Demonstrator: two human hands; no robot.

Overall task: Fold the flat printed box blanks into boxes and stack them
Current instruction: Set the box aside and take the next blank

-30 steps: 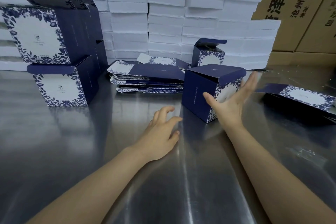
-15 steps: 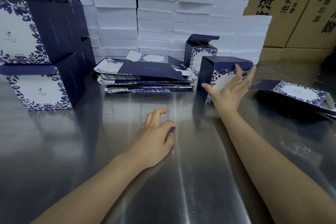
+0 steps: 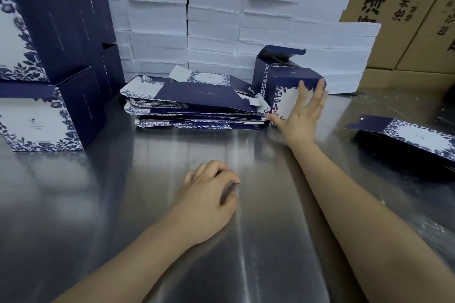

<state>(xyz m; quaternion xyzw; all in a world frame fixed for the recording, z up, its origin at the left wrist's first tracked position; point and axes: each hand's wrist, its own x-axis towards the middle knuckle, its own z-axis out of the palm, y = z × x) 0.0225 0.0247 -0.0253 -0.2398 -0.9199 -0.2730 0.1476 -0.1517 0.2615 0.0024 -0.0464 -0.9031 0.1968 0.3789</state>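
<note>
A folded navy box with a blue floral print (image 3: 289, 83) stands at the back of the steel table (image 3: 123, 204). My right hand (image 3: 301, 113) lies flat against its near face with straight, spread fingers. Right behind it stands another folded box (image 3: 275, 59) with its top flap up. A pile of flat printed blanks (image 3: 194, 103) lies just left of them. My left hand (image 3: 209, 197) rests on the table nearer to me, fingers loosely curled, holding nothing. Stacked finished boxes (image 3: 49, 76) rise at the far left.
A wall of white cartons (image 3: 221, 19) runs along the back. Brown shipping cartons (image 3: 406, 15) stand at the back right. More flat blanks (image 3: 416, 138) lie at the right edge.
My right hand has pushed the folded box away from me, up against the box with the raised flap. My left hand has drawn back a little and its fingers have curled.
</note>
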